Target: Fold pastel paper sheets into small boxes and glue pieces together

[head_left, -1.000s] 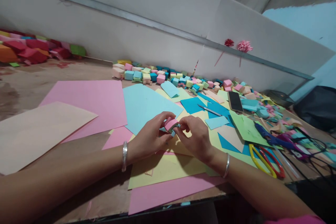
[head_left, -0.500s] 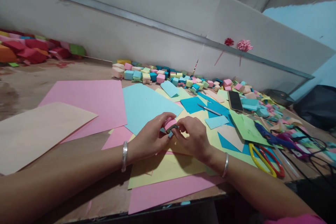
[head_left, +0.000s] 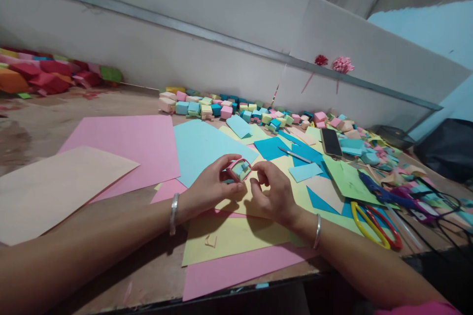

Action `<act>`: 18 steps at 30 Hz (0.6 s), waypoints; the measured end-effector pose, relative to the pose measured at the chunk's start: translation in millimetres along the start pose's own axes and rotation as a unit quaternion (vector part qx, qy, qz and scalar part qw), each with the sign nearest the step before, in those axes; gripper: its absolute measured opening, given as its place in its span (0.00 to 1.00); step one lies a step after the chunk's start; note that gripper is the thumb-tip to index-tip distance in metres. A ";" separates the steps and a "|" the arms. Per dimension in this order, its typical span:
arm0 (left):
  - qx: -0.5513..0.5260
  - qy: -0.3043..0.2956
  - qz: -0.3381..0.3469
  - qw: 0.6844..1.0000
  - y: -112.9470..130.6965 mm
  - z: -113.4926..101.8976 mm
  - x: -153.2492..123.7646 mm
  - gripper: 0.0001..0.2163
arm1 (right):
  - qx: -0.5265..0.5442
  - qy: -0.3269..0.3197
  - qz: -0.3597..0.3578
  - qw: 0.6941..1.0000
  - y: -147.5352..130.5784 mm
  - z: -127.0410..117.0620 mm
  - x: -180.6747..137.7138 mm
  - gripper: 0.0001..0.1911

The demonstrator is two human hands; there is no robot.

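"Holding what, centre frame?"
"A small pink paper box (head_left: 241,169), gripped in the fingers of the left hand (head_left: 209,186), its blue-and-green inside showing."
"And the right hand (head_left: 276,191)?"
"Fingers bent, parted, just beside it, nothing visibly gripped. Probably adjusting that inside; next calls for a light touch, steady left grip."

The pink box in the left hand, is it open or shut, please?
Open: the pink box shows blue pieces within its exposed rim.
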State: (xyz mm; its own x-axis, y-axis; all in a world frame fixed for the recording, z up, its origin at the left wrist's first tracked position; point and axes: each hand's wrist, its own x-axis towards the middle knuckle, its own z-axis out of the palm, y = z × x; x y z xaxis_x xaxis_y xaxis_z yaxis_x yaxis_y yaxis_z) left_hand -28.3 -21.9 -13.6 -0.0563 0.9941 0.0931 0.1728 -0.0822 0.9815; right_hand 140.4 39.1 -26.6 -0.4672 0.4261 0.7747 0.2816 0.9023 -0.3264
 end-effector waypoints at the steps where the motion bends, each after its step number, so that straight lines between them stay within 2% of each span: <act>1: -0.008 0.003 -0.005 1.000 0.3 -0.4 0.4 0.29 | -0.004 -0.006 -0.013 1.000 0.9 -0.5 0.3 0.13; 6: -0.013 0.001 0.004 1.000 1.5 -0.9 0.2 0.28 | -0.055 -0.044 -0.048 0.996 1.8 -2.6 0.9 0.15; 18: -0.003 -0.033 0.005 0.999 3.4 -1.8 -2.1 0.28 | -0.087 -0.048 -0.045 0.994 6.1 1.2 -1.1 0.11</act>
State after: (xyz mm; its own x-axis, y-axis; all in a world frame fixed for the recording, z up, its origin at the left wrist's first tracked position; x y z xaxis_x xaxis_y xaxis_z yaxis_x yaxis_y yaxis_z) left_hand -29.4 -24.4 -10.1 0.0113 0.9958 0.0912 0.1666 -0.0918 0.9817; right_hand 141.7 44.2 -30.1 -0.5720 0.3565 0.7387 0.3718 0.9155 -0.1540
